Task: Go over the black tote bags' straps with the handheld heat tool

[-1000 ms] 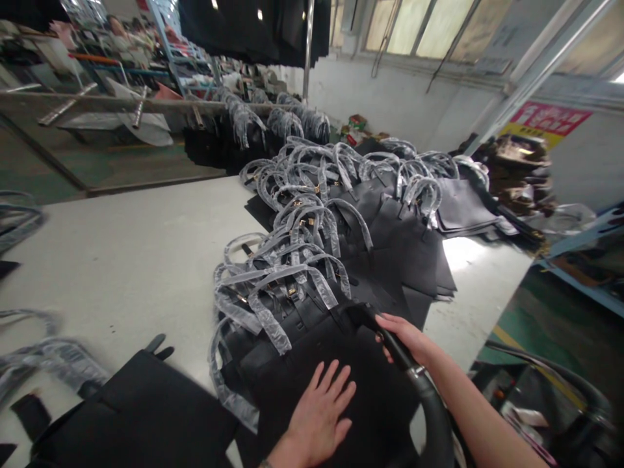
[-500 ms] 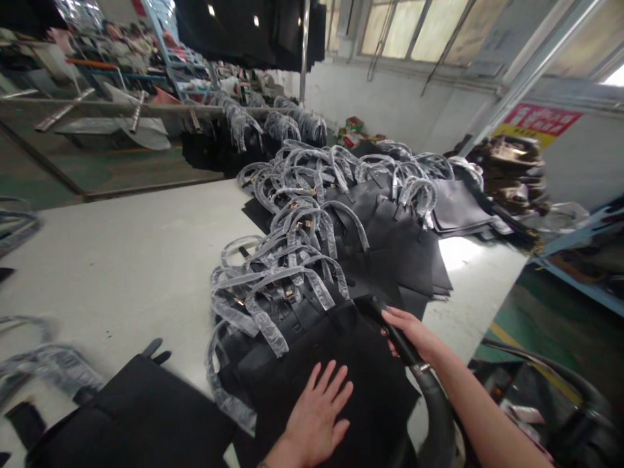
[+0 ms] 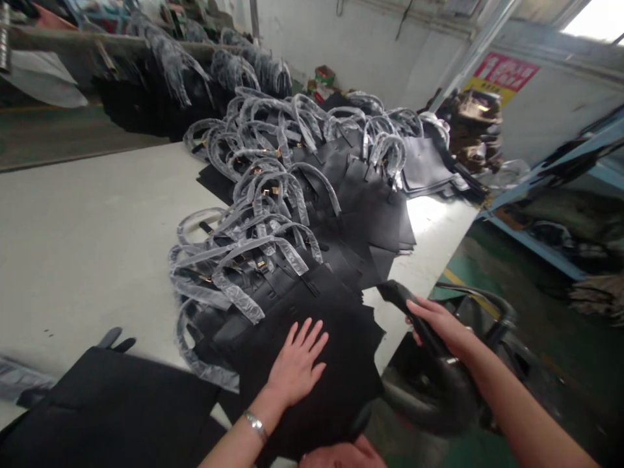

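Note:
Black flat bag pieces [image 3: 341, 325] lie stacked near the table's front edge, with plastic-wrapped handles [image 3: 238, 299] on their left. My left hand [image 3: 297, 364] rests flat on the top piece, fingers spread, a silver band at the wrist. In my right hand [image 3: 439, 325] is a black vacuum nozzle [image 3: 424, 325], its hose curving down below. The nozzle's tip is just right of the stack, above the table's edge. Another black bag piece [image 3: 112, 403] lies at the lower left.
A large pile of black bags with wrapped handles [image 3: 273, 130] covers the back of the white table [image 3: 88, 227]. More bags hang on a rail [image 3: 63, 42] behind. A blue shelf [image 3: 536, 247] stands right. Something pinkish [image 3: 344, 455] shows at the bottom edge.
The nozzle in my right hand has moved off the black pieces to their right. My left hand stays flat on the stack. The view has tilted down and shifted right.

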### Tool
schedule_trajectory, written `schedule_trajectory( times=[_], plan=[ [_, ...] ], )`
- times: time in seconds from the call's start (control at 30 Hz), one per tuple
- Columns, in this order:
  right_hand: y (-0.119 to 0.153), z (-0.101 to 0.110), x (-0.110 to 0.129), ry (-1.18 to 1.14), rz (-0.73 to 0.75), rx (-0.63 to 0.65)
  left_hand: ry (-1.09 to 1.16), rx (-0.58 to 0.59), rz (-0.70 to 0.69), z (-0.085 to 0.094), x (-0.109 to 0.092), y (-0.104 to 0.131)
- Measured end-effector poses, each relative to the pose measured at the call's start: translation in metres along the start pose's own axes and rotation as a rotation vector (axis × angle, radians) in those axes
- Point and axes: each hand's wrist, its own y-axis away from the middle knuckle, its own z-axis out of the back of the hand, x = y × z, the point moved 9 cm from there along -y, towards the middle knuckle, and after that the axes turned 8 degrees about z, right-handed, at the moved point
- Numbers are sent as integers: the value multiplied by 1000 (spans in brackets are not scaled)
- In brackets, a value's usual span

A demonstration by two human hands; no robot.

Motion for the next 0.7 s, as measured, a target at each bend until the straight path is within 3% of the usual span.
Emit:
schedule_trajectory(
  times=[0.13,0.23,0.33,0.47,0.57,0.7],
  plan=[
    [55,4,-79,-20,-158,17,-9,-4,6,0,-1,0],
    [69,-9,-107,-63,-215,38,-26,-4,5,0,-3,0],
    [56,-19,-96,-79,-144,-28,-40,-5,-3,0,-4,-1],
    [35,-32,-52,-85,15,-71,-40,6,13,0,-3,1],
    [34,-59,-27,-52,93,42,-11,24,22,4,-7,2],
    [49,-124,-27,89,60,319,54,18,10,7,-16,-5]
  ],
)
